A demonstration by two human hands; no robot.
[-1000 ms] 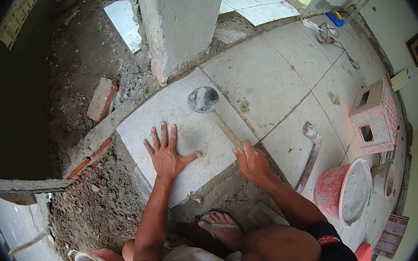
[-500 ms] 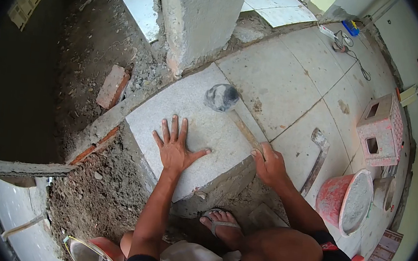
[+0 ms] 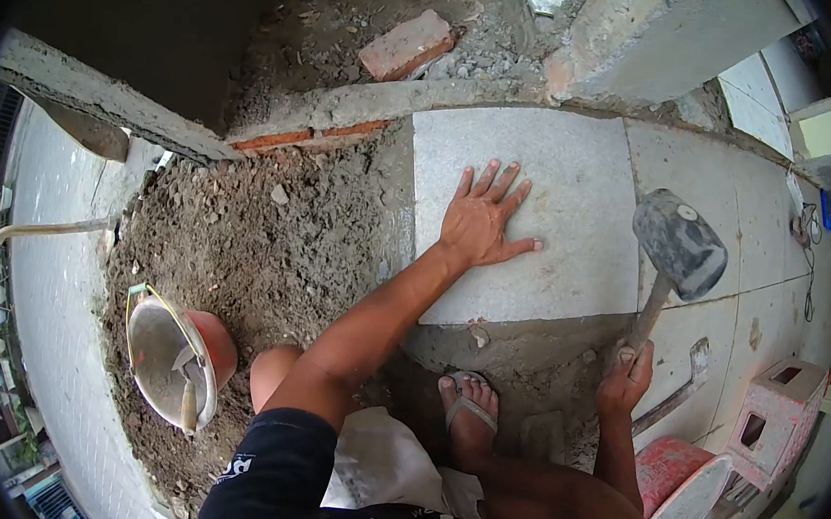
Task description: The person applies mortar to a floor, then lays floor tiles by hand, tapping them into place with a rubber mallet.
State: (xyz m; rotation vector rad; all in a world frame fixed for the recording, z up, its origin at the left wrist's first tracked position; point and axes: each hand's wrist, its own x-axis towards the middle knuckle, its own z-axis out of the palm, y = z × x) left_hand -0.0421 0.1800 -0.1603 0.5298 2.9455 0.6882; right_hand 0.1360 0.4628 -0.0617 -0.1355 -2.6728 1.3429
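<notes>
My left hand (image 3: 480, 224) lies flat with fingers spread on a pale square floor tile (image 3: 574, 275). In my right hand (image 3: 624, 382) is the wooden handle of a rubber mallet (image 3: 680, 245), its dark, dusty head raised above the tile's right side. My fingers wrap round the lower end of the handle. Grey mortar (image 3: 527, 350) shows along the tile's near edge, with my sandalled foot just below it. Loose soil and mortar (image 3: 257, 244) spread out to the left of the tile.
A bucket (image 3: 217, 350) with a trowel (image 3: 188, 403) in it stands on the soil at left. To the right are a hammer-like tool (image 3: 683, 385), a red bucket (image 3: 669, 479) and a pinkish stool (image 3: 776, 414). A brick (image 3: 408, 47) and a concrete pillar (image 3: 646, 52) lie beyond.
The mallet has lifted off the tile's surface and is now raised to the right. My left hand stays spread on the tile. The camera view has turned toward the left.
</notes>
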